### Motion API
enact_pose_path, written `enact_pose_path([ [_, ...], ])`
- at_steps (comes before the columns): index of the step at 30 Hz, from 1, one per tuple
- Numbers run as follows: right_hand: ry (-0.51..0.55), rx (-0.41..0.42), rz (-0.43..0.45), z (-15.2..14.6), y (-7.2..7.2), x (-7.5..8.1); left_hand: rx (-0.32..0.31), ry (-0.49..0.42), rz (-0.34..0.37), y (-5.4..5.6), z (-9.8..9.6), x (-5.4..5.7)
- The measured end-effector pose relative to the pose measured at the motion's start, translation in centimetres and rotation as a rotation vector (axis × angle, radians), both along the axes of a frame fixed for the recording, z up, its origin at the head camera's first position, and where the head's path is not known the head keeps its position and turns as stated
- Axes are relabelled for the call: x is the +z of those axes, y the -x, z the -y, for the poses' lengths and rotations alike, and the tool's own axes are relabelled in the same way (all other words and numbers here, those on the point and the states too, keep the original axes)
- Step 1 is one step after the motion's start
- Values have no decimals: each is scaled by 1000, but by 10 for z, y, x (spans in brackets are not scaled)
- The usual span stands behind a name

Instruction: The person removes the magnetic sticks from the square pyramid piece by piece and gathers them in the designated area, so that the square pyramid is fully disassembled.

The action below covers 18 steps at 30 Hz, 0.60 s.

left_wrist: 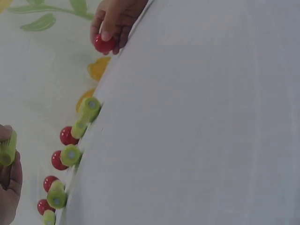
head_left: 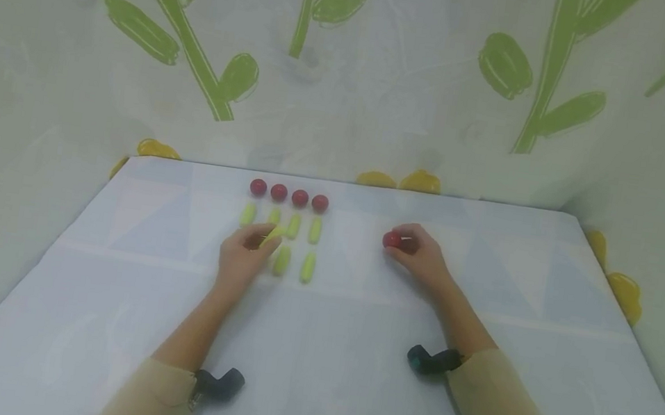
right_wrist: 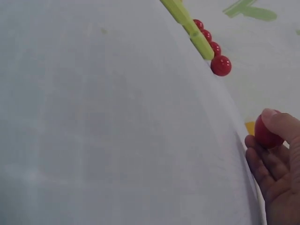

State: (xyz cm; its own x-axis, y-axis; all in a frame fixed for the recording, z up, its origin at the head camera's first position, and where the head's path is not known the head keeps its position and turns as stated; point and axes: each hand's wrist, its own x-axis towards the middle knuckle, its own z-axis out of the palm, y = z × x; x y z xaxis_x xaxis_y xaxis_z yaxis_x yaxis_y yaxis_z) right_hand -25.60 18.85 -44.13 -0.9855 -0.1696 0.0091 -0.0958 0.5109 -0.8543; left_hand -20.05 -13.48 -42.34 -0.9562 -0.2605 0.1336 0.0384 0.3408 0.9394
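Note:
My left hand point(head_left: 240, 255) pinches a yellow-green stick-shaped piece point(head_left: 273, 234) over the left part of the rows; the left wrist view shows its round end point(left_wrist: 6, 158). To the right, my right hand point(head_left: 423, 256) pinches a shiny red ball point(head_left: 391, 239) between thumb and fingers, well apart from the rows. Several red balls point(head_left: 299, 198) stand in a line at the back. Before them lies a row of yellow-green sticks point(head_left: 315, 230), and nearer still is a second row with sticks point(head_left: 308, 267). The left hand partly hides both stick rows.
Everything lies on a white table point(head_left: 335, 376) with faint triangle patterns. Behind its far edge rises a pale wall point(head_left: 384, 102) painted with green leaves and yellow shapes. Each wrist wears a dark camera band point(head_left: 219, 385).

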Motion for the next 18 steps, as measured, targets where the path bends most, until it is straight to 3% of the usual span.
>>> enact_pose_path([
  [10,26,9,-7,18,17,5,136,58,49,-1,44,-5],
  [18,127,-97,-3,48,33,-4,196,82,132,5,65,-22],
])
